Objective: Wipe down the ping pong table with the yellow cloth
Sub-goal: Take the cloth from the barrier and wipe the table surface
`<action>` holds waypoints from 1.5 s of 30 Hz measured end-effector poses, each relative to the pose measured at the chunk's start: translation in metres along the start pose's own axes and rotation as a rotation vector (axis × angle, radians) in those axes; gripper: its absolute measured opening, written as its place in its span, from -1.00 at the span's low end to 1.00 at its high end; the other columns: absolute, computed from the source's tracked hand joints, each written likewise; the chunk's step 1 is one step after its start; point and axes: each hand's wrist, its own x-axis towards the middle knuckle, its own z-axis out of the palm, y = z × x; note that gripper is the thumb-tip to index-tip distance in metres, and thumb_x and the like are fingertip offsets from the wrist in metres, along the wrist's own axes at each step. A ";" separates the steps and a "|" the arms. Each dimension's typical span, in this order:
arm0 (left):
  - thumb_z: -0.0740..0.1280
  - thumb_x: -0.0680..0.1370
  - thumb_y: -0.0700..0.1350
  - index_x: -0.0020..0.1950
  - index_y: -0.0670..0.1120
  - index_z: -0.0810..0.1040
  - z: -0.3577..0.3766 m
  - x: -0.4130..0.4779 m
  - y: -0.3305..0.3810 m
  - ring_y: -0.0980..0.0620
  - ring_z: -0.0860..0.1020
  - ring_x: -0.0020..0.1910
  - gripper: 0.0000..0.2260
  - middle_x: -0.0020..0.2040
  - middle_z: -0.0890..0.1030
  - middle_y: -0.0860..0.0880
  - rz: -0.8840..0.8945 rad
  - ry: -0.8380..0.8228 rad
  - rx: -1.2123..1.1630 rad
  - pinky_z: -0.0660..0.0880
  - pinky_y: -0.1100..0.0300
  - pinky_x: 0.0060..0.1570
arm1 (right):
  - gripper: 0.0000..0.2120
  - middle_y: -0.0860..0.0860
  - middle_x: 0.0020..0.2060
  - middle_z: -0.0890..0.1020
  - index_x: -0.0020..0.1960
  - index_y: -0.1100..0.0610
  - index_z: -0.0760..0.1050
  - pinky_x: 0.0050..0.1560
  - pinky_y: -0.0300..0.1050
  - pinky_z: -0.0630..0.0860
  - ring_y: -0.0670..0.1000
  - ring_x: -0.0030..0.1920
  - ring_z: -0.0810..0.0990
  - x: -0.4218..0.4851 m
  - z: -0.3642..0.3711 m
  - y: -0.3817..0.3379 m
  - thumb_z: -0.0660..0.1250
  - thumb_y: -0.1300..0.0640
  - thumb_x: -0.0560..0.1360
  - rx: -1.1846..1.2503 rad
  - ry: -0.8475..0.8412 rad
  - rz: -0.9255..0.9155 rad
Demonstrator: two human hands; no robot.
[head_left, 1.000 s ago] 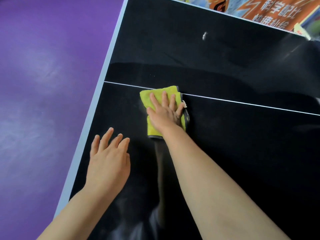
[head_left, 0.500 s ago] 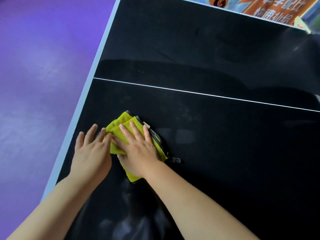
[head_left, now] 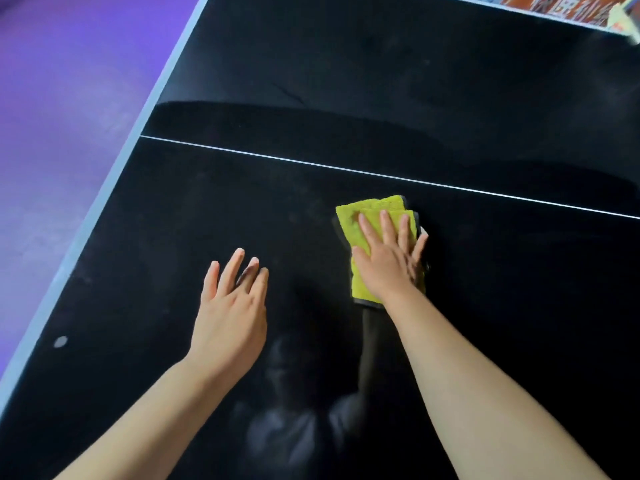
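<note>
My right grip (head_left: pixel 388 261) lies flat with its fingers straight, pressing down on the folded yellow cloth (head_left: pixel 356 225) without curling round it. The cloth sits on the black worktop (head_left: pixel 519 306), just on my side of the thin white line (head_left: pixel 346 169) and apart from it. My left grip (head_left: pixel 232 313) is spread loose to the left, holding nothing; whether it touches the surface I cannot tell. A pale speck (head_left: pixel 61 341) lies near the worktop's light edge band (head_left: pixel 104 188), with the purple floor (head_left: pixel 69 81) beyond.
</note>
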 end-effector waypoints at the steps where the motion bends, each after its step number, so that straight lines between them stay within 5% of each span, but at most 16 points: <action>1: 0.45 0.28 -0.26 0.22 -0.27 0.54 0.001 -0.007 0.007 -0.24 0.29 0.39 -0.50 0.24 0.54 -0.20 0.008 -0.017 0.009 0.11 -0.18 0.34 | -0.45 -0.06 0.57 -0.23 0.54 -0.28 -0.17 0.43 0.33 -0.39 0.13 0.52 -0.40 -0.004 -0.001 0.017 -0.02 -0.19 0.62 0.007 -0.001 0.051; 11: 0.51 0.23 -0.21 0.14 -0.23 0.61 -0.003 -0.050 0.048 -0.23 0.38 0.34 -0.52 0.18 0.59 -0.18 0.080 -0.073 -0.054 0.14 -0.17 0.31 | -0.41 -0.04 0.55 -0.30 0.53 -0.28 -0.25 0.46 0.36 -0.29 0.13 0.51 -0.42 -0.085 0.013 0.049 0.02 -0.13 0.63 0.060 -0.039 0.274; 19: 0.50 0.25 -0.21 0.17 -0.25 0.59 -0.002 -0.097 -0.022 -0.24 0.38 0.35 -0.51 0.19 0.58 -0.19 -0.008 -0.125 -0.086 0.16 -0.17 0.32 | -0.37 0.03 0.55 -0.34 0.54 -0.22 -0.31 0.44 0.36 -0.30 0.18 0.51 -0.41 -0.133 0.035 -0.052 -0.01 -0.19 0.62 0.177 -0.089 0.486; 24: 0.46 0.33 -0.21 0.23 -0.25 0.54 -0.008 -0.135 -0.102 -0.23 0.31 0.40 -0.53 0.26 0.53 -0.19 -0.156 -0.159 -0.078 0.22 -0.22 0.34 | -0.36 0.07 0.53 -0.37 0.54 -0.20 -0.32 0.41 0.39 -0.35 0.21 0.49 -0.46 -0.134 0.052 -0.170 -0.02 -0.22 0.61 0.134 -0.129 0.259; 33: 0.23 0.55 -0.12 0.45 -0.16 0.30 -0.030 -0.225 -0.220 -0.13 -0.04 0.53 -0.54 0.48 0.26 -0.12 -0.419 -0.253 -0.082 -0.12 -0.09 0.46 | -0.38 0.05 0.53 -0.37 0.54 -0.24 -0.27 0.40 0.39 -0.37 0.21 0.48 -0.48 -0.162 0.076 -0.344 0.01 -0.12 0.61 0.039 -0.224 -0.229; 36: 0.17 0.58 -0.08 0.50 -0.13 0.19 -0.037 -0.254 -0.244 -0.10 -0.12 0.53 -0.52 0.52 0.17 -0.08 -0.458 -0.215 -0.074 -0.19 -0.04 0.45 | -0.37 0.05 0.53 -0.38 0.54 -0.23 -0.29 0.40 0.41 -0.35 0.21 0.47 -0.48 -0.183 0.084 -0.376 0.00 -0.09 0.61 -0.055 -0.252 -0.378; 45: 0.28 0.52 -0.17 0.42 -0.17 0.35 -0.027 -0.342 -0.285 -0.18 0.06 0.50 -0.54 0.44 0.33 -0.17 -0.546 -0.174 -0.138 -0.04 -0.09 0.42 | -0.35 0.03 0.53 -0.38 0.55 -0.26 -0.25 0.37 0.38 -0.43 0.19 0.46 -0.51 -0.309 0.118 -0.387 0.04 -0.09 0.59 -0.213 -0.320 -0.706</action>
